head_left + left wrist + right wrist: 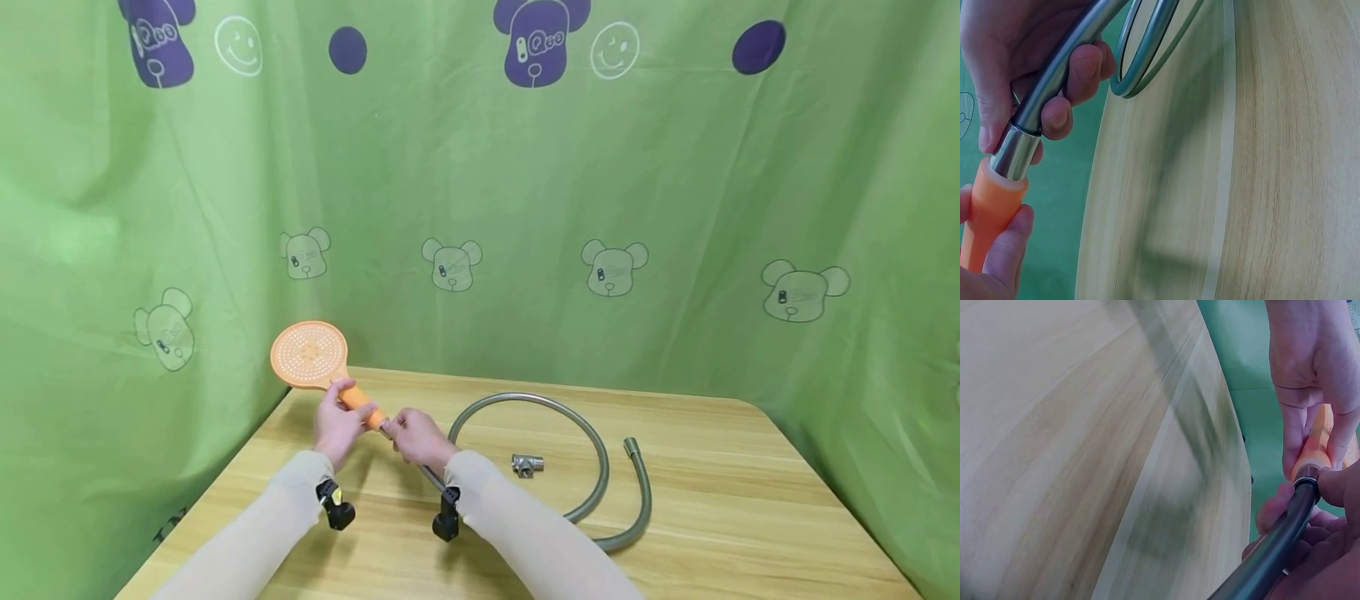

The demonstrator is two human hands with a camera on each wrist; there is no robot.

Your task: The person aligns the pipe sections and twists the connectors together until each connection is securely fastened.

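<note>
An orange shower head [309,354] with a round perforated face is held above the table's left side. My left hand [337,423] grips its handle [988,209] near the lower end. My right hand [420,437] holds the end of a grey shower hose [1060,69], thumb and fingers around it. The hose's metal connector [1014,153] meets the open end of the handle in the left wrist view. How far it is threaded in, I cannot tell. In the right wrist view the hose [1266,550] runs down past the right hand's fingers.
The rest of the hose [596,450] loops across the wooden table [720,500], its free end [631,447] lying to the right. A small metal tee fitting [527,465] sits inside the loop. A green curtain [525,183] surrounds the table at the back and sides.
</note>
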